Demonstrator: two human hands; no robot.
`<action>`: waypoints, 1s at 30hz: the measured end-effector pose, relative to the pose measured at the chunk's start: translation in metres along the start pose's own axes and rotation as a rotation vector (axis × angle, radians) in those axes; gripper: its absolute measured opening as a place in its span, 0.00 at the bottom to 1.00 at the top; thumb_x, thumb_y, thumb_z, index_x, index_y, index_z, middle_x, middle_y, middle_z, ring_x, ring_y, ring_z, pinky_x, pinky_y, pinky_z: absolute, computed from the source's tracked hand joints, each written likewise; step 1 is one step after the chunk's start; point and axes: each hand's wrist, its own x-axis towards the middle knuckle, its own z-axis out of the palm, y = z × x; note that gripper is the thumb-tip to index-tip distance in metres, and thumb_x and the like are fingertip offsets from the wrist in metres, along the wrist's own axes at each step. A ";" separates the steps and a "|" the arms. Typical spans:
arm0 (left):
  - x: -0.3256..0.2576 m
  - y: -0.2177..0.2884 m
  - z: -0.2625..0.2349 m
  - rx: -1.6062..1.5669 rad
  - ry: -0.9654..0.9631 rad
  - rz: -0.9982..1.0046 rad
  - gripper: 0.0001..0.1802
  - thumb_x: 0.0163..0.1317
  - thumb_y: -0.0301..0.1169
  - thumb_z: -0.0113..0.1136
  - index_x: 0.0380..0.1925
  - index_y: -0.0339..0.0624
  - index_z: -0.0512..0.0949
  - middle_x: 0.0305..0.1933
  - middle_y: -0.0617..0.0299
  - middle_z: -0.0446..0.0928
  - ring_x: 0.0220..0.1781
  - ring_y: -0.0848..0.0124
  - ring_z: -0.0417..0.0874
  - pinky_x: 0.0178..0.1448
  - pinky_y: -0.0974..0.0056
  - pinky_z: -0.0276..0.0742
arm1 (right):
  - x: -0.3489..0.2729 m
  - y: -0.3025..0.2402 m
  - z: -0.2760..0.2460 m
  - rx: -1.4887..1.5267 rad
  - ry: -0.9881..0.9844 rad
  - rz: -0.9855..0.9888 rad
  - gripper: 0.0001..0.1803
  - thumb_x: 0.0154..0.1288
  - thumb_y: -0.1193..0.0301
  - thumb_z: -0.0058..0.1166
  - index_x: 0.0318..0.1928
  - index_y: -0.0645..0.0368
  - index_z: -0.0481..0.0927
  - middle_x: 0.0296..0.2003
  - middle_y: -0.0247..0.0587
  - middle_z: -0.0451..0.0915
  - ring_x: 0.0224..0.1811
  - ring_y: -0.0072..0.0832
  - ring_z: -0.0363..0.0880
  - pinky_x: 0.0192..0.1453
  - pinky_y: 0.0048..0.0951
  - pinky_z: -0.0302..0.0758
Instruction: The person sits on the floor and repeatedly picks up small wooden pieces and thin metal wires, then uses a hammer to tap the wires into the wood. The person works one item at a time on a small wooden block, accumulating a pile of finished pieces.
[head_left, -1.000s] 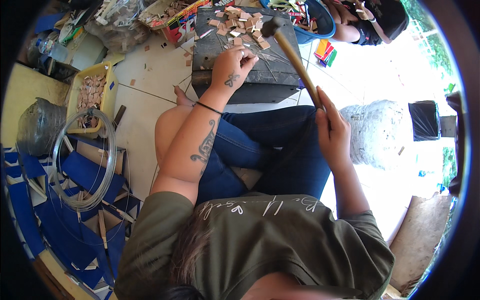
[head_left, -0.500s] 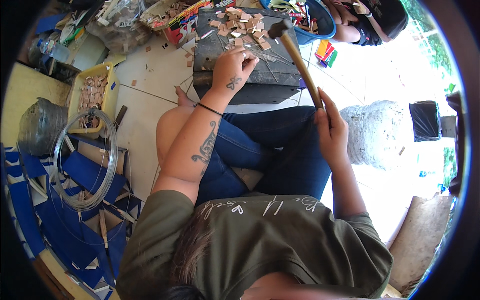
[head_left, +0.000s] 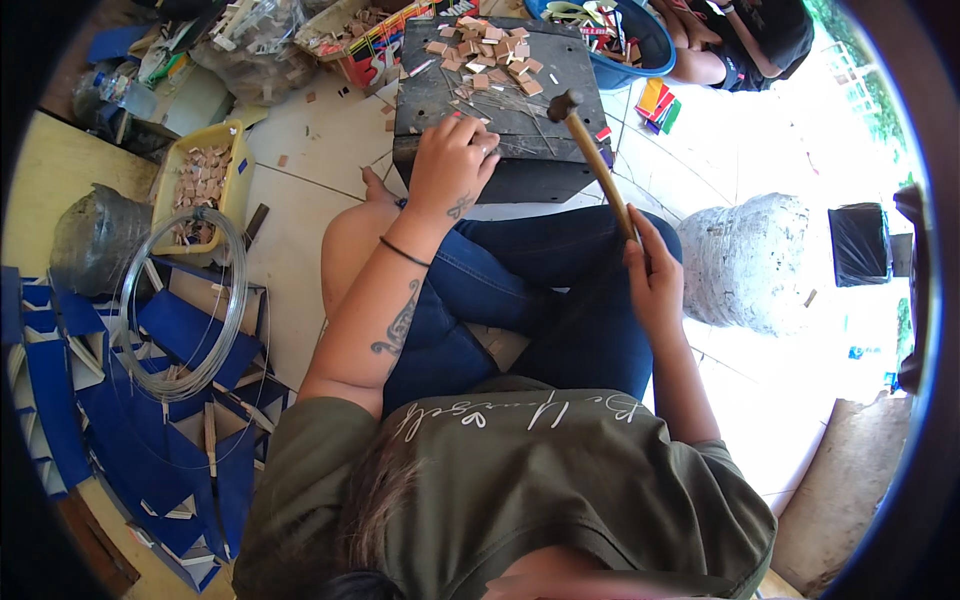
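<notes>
My right hand (head_left: 655, 268) is wrapped round the lower handle of a hammer (head_left: 598, 165). The hammer tilts up and to the left, and its dark head is just beside the right edge of a black box-like block (head_left: 545, 150). At the near left edge of that block, my left hand (head_left: 455, 160) rests with bent, closed fingers; whatever is between the fingertips is hidden. Beyond it, a pile of small tan square pieces (head_left: 490, 50) covers the far part of the block. Several thin wires (head_left: 535, 112) lie between the pile and my hands.
On the left stand a yellow crate (head_left: 240, 180) of small tan pieces, a coil of wire (head_left: 235, 310) and many blue boards (head_left: 190, 345). A blue basin (head_left: 625, 75) sits far right, near another person (head_left: 745, 45). A wrapped white bundle (head_left: 745, 260) stands to my right.
The hammer has come down and its head now hangs lower, with my right hand slightly lower too. My left hand has moved slightly down and left, onto the block's near edge.
</notes>
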 end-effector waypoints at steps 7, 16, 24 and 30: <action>-0.007 0.001 0.002 0.060 0.011 -0.005 0.12 0.53 0.29 0.64 0.40 0.46 0.85 0.44 0.69 0.78 0.48 0.68 0.76 0.52 0.60 0.71 | -0.011 0.003 0.016 -0.115 -0.024 -0.095 0.25 0.70 0.72 0.48 0.66 0.43 0.70 0.32 0.45 0.79 0.30 0.43 0.80 0.36 0.38 0.76; -0.005 0.000 0.003 0.069 0.011 -0.024 0.11 0.53 0.29 0.64 0.38 0.48 0.85 0.42 0.70 0.78 0.47 0.67 0.75 0.51 0.59 0.71 | -0.015 0.007 0.020 -0.209 -0.036 -0.139 0.25 0.69 0.73 0.49 0.66 0.41 0.71 0.28 0.42 0.75 0.28 0.41 0.79 0.34 0.39 0.76; -0.006 -0.012 0.002 -0.085 0.075 -0.056 0.11 0.54 0.30 0.65 0.39 0.47 0.85 0.43 0.66 0.80 0.48 0.64 0.77 0.52 0.58 0.69 | -0.012 0.006 0.012 -0.026 -0.028 -0.001 0.23 0.71 0.73 0.48 0.65 0.45 0.71 0.40 0.48 0.81 0.32 0.39 0.81 0.41 0.34 0.76; -0.002 -0.015 0.002 -0.162 0.176 -0.065 0.07 0.57 0.29 0.64 0.36 0.43 0.84 0.32 0.63 0.81 0.40 0.62 0.79 0.50 0.58 0.71 | 0.001 0.012 0.015 -0.130 0.067 0.000 0.23 0.71 0.71 0.49 0.65 0.45 0.71 0.41 0.47 0.82 0.33 0.39 0.82 0.41 0.34 0.76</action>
